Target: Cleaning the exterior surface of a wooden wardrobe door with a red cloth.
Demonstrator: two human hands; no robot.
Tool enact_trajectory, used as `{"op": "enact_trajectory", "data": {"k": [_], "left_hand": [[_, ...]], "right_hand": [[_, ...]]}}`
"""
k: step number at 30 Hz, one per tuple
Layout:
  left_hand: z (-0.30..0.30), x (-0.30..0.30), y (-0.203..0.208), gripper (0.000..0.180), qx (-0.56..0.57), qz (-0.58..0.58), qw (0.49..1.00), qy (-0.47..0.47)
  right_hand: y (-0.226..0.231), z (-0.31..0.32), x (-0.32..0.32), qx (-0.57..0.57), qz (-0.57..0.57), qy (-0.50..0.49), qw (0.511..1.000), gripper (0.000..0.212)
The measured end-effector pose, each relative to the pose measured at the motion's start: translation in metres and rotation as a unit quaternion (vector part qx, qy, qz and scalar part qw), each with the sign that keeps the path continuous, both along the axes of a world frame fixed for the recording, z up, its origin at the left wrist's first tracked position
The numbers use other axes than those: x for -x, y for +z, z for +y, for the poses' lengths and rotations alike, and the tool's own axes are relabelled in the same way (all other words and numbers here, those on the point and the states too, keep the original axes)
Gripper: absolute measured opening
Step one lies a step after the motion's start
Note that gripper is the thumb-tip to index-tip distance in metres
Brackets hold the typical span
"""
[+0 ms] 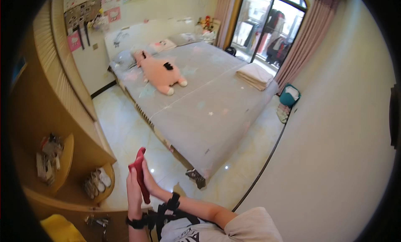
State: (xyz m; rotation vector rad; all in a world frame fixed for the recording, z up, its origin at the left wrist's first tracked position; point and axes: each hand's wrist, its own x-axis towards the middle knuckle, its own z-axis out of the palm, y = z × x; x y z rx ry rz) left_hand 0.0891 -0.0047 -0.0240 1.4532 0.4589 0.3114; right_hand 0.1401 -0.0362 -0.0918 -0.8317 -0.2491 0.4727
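A long, narrow dark red cloth (141,175), shaped much like a sock, is pressed upright between my two palms. My left hand (133,187) lies flat along its left side, fingers pointing up. From the right, my right hand (148,180) presses against it, its fingers partly hidden behind the cloth. Both hands are in front of my body, above the tiled floor (121,133). Black straps circle both wrists.
A bed (209,104) with a grey cover stands ahead, bearing a pink plush toy (161,75) and a folded blanket (255,76). Curved wooden shelves (67,158) with shoes (98,181) are at left. A yellow item (62,228) lies lower left; a teal bin (289,96) stands by the right wall.
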Motion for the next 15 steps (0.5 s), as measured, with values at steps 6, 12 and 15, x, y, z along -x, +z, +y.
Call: {"op": "enact_trajectory", "data": {"k": [6,12,15], "left_hand": [[0.026,-0.024,0.016,0.033,0.371,-0.110,0.914,-0.125],[0.039,-0.007,0.013,0.039,0.490,-0.087,0.859,-0.122],[0.045,0.003,-0.001,0.035,0.389,-0.051,0.919,-0.046]], "right_hand": [[-0.026,-0.051,-0.057,0.113,-0.030,0.022,0.993,0.054],[-0.021,-0.075,-0.065,-0.041,0.083,0.256,0.962,0.041],[-0.024,-0.078,-0.068,-0.020,0.080,0.265,0.961,0.040]]}}
